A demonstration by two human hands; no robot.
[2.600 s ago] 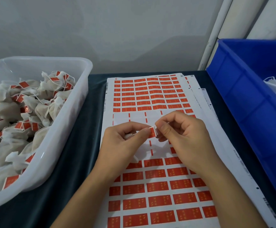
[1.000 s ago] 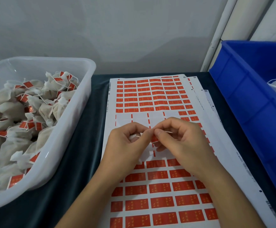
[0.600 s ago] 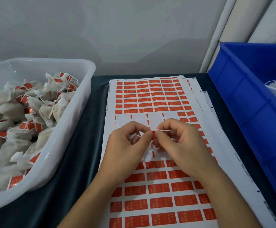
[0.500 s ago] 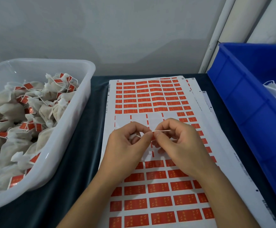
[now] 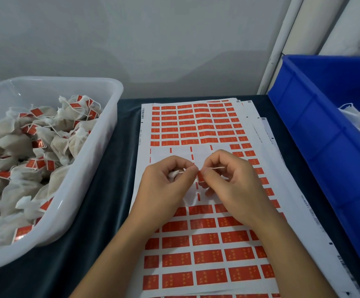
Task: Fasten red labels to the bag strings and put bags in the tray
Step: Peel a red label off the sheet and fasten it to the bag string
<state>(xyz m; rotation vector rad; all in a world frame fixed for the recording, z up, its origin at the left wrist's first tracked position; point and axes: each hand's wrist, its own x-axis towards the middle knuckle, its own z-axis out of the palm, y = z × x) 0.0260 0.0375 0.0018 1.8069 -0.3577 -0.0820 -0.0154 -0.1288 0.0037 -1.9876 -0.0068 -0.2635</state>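
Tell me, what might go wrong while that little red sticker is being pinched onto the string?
The small red label is folded over the thin white string right between both hands' fingers, so it may close crooked or stick to skin. The white mesh bag, bunched in the left hand, could slip. The hands work above the white sheet of red labels, which might snag.

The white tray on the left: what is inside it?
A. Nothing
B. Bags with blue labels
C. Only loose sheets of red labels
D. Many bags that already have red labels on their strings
D: the white tray is piled with pale bags, and small red labels show among them on their strings.
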